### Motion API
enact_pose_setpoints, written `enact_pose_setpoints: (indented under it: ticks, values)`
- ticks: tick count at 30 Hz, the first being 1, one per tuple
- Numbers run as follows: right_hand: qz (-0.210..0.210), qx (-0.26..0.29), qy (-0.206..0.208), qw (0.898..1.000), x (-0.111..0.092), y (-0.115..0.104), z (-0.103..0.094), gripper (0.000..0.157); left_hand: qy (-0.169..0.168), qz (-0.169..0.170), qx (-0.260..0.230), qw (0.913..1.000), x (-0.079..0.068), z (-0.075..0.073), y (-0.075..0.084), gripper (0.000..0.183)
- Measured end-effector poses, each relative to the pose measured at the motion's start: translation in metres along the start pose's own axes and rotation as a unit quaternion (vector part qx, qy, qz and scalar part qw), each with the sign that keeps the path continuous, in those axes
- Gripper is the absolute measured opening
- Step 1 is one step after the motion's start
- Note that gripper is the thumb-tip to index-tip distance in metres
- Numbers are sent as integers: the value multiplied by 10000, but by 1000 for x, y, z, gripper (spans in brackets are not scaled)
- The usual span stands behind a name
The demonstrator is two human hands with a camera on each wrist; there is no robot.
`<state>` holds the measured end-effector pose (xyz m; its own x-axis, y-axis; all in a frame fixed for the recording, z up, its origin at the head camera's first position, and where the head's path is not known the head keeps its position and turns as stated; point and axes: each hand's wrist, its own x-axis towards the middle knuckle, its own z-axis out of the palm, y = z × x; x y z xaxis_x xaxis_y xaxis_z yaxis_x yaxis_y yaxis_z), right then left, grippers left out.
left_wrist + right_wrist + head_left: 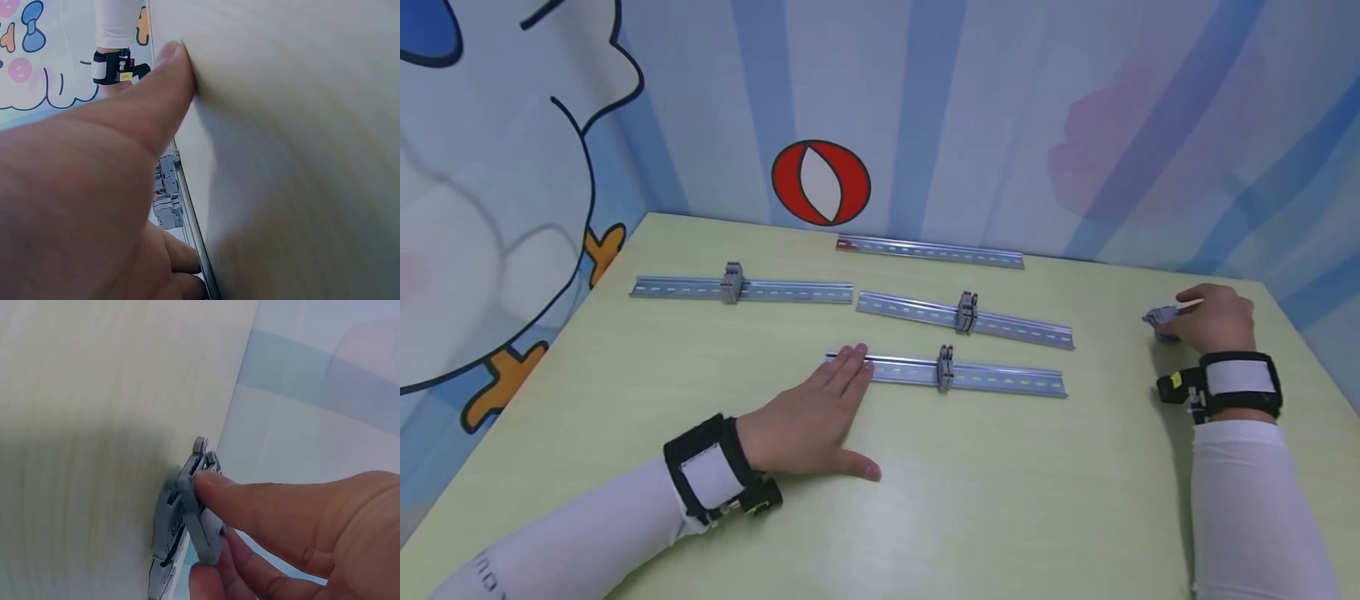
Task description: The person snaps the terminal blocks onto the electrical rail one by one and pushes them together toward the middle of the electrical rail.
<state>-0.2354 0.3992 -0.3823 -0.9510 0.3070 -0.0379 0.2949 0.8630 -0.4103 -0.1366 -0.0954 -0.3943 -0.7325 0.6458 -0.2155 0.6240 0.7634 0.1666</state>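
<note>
My left hand [808,421] lies flat, its straight fingertips on the left end of the front slotted metal DIN rail [902,372]. A grey terminal block [945,369] sits upright on that rail, right of the fingers; the left wrist view shows a grey terminal block [167,190] beyond the thumb. Over at the table's right side, my right hand [1219,318] pinches a grey terminal block [203,534] between thumb and fingers. More grey block parts [164,531] show right beside it, close to the table; how many there are I cannot tell.
Behind the front rail lie a left rail [797,292] with a terminal block [732,282] and a right rail [1030,329] with another block [967,312]. A further rail [932,252], red-marked at its left end, lies along the back edge by the printed wall [985,108].
</note>
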Motion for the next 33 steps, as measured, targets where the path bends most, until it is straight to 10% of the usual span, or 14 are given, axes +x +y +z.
enact_pose_setpoints:
  ticks: [18, 33]
  values:
    - [-605, 79, -922, 9939, -16, -18, -15, 46, -66, 1, 85, 9999, 3, 0, -2, 123]
    - [-1159, -308, -1942, 9736, -51, -82, -22, 37, -85, -46, 29, 9999, 2, -1, -1, 122]
